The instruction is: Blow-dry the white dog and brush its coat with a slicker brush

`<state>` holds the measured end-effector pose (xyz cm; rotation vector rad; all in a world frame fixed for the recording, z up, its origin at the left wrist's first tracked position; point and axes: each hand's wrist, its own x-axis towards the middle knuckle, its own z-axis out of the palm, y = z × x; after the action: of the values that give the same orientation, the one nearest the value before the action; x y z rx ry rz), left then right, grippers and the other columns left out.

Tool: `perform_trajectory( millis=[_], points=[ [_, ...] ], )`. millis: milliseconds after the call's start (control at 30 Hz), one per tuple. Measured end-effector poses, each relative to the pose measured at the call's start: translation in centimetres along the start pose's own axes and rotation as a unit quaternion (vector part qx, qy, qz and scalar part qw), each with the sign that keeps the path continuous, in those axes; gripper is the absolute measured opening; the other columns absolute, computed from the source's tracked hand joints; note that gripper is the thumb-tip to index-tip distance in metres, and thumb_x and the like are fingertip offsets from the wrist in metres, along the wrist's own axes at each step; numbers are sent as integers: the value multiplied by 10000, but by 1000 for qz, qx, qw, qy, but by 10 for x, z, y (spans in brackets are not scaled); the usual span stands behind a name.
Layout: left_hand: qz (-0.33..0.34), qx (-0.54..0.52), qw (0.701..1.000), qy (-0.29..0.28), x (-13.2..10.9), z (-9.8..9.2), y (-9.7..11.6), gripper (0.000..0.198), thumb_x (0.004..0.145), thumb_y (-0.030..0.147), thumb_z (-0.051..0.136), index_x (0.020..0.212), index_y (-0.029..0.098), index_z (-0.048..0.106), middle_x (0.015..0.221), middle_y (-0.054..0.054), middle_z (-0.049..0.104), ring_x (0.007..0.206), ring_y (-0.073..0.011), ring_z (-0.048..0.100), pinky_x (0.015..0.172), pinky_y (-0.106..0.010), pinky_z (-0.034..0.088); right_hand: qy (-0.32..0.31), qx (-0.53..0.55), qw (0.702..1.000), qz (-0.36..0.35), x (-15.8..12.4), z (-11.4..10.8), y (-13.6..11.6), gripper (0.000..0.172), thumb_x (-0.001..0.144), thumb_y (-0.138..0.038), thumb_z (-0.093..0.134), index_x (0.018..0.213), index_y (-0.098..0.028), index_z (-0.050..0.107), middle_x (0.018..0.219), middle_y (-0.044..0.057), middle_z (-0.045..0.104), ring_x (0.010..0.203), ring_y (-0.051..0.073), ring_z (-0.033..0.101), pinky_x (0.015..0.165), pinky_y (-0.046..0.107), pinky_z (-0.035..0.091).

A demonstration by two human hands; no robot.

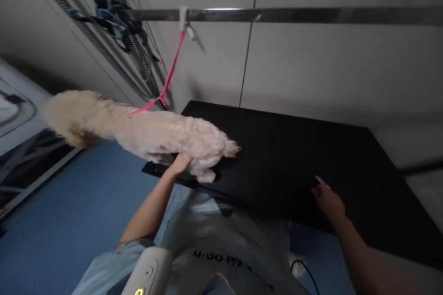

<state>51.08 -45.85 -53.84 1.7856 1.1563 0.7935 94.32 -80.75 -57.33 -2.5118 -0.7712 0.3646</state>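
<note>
A small cream curly-coated dog (145, 131) stands at the left end of a black table (297, 156), its front half reaching out past the table's edge. A pink leash (169, 78) runs from its neck up to a metal bar (277, 14). My left hand (180, 164) is under the dog's belly near its hind legs, its fingers hidden in the fur. My right hand (327, 198) rests on the black table top, fingers curled around a small pale object that I cannot make out.
The blue floor (69, 212) lies to the left below the table. Blue and black straps (114, 20) hang tangled on the bar's left end. A pale wall stands behind. A white device (147, 272) with a lit button sits at my chest.
</note>
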Motion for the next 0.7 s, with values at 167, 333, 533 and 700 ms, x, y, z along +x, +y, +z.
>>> perform_trajectory(
  millis=[167, 333, 533, 700],
  points=[
    [-31, -252, 967, -34, -8, 39, -7, 542, 557, 612, 794, 836, 160, 686, 919, -120, 735, 1002, -339, 647, 944, -446, 518, -157, 194, 944, -218, -71, 73, -175, 226, 747, -478, 685, 791, -259, 653, 682, 7, 681, 625, 177, 648, 593, 293, 532],
    [-62, -367, 927, -51, -16, 45, -17, 623, 523, 748, 797, 642, 164, 616, 586, -37, 579, 581, -179, 536, 597, -313, 458, -89, 535, 797, -267, -77, 59, -295, 283, 789, -519, 688, 738, -248, 620, 538, -43, 564, 492, 115, 534, 554, 259, 495],
    [-125, -416, 899, -62, -6, 33, -8, 448, 619, 551, 817, 656, 137, 649, 592, -47, 624, 571, -178, 573, 569, -294, 447, -226, 354, 804, -420, -100, 31, -307, 139, 742, -309, 771, 689, -224, 674, 649, -25, 681, 553, 124, 600, 521, 232, 467],
    [-168, -497, 845, -100, -4, 31, 3, 321, 582, 331, 815, 813, 125, 728, 742, -76, 735, 786, -259, 711, 765, -344, 547, -89, 342, 827, -437, -122, 35, -321, 65, 802, -286, 723, 837, -231, 727, 902, 36, 767, 876, 196, 713, 838, 318, 540]
  ],
)
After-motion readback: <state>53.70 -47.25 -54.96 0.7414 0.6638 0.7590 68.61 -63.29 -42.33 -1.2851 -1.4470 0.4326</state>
